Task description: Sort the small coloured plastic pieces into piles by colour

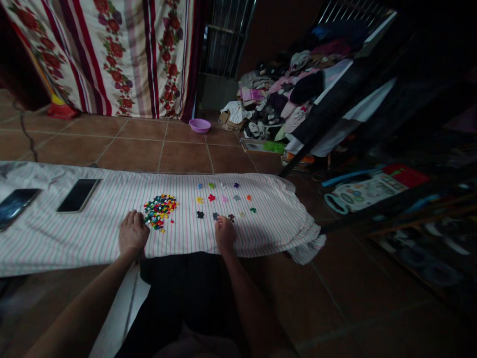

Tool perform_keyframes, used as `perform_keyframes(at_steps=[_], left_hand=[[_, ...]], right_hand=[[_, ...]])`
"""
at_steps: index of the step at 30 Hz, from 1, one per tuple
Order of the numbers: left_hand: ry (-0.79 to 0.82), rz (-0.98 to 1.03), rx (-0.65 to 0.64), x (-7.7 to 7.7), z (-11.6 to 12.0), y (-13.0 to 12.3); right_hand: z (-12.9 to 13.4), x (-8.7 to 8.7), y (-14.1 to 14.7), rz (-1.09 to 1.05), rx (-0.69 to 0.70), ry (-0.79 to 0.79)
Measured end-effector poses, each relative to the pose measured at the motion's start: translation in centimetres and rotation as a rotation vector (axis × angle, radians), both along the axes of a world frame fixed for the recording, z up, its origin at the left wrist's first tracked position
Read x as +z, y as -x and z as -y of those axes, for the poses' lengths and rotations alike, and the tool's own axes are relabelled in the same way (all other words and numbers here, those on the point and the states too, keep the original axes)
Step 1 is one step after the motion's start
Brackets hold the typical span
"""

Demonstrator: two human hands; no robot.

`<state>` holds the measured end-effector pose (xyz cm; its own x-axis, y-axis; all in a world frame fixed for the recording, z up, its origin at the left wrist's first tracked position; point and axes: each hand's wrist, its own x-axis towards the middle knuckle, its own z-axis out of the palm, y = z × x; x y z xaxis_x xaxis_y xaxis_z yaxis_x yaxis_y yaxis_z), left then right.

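Note:
A mixed heap of small, brightly coloured bead-like pieces lies on the striped cloth. My left hand rests at the heap's left edge with its fingers curled; what they hold, if anything, is hidden. Further right, the pieces are laid out in small groups by colour, among them black pieces, red pieces, pink pieces and green pieces. My right hand is closed in a pinch beside the dark grey pieces, with dark brown pieces just to its right. Anything between its fingertips is too small to make out.
Two phones lie on the left of the cloth, a dark phone and a light-edged phone. Beyond it, a purple basin stands on the tiled floor. A clothes pile fills the back right. A flowered curtain hangs behind.

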<state>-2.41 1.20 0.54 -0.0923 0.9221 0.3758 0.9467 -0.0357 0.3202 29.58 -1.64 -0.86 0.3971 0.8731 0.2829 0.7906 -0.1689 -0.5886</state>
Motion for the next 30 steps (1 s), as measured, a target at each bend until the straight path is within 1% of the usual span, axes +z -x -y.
perform_keyframes(at_steps=[4, 7, 10, 17, 21, 23, 26, 30], left_hand=[[0.012, -0.032, 0.011, -0.1, 0.1, 0.0], [0.022, -0.03, 0.009, -0.1, 0.2, 0.0], [0.022, -0.009, 0.018, -0.1, 0.2, -0.1], [0.027, -0.01, 0.021, -0.4, 0.1, -0.1], [0.036, -0.018, 0.026, -0.3, 0.1, -0.1], [0.037, -0.002, 0.029, -0.2, 0.1, -0.2], [0.03, 0.028, 0.038, -0.1, 0.0, -0.3], [0.035, 0.036, 0.037, 0.0, 0.1, -0.3]], right_hand=[[0.2, 0.0, 0.2, 0.064, 0.015, -0.043], [0.3, 0.0, 0.3, 0.08, 0.024, -0.042], [0.5, -0.2, 0.1, 0.071, 0.041, -0.051], [0.6, -0.9, -0.5, 0.049, 0.081, -0.129], [0.4, -0.9, -0.7, -0.006, 0.074, -0.186], [0.4, -0.8, -0.7, -0.023, 0.105, -0.215], [0.5, -0.5, 0.1, -0.044, 0.182, -0.242], [0.2, 0.7, 2.8, -0.087, 0.292, -0.234]])
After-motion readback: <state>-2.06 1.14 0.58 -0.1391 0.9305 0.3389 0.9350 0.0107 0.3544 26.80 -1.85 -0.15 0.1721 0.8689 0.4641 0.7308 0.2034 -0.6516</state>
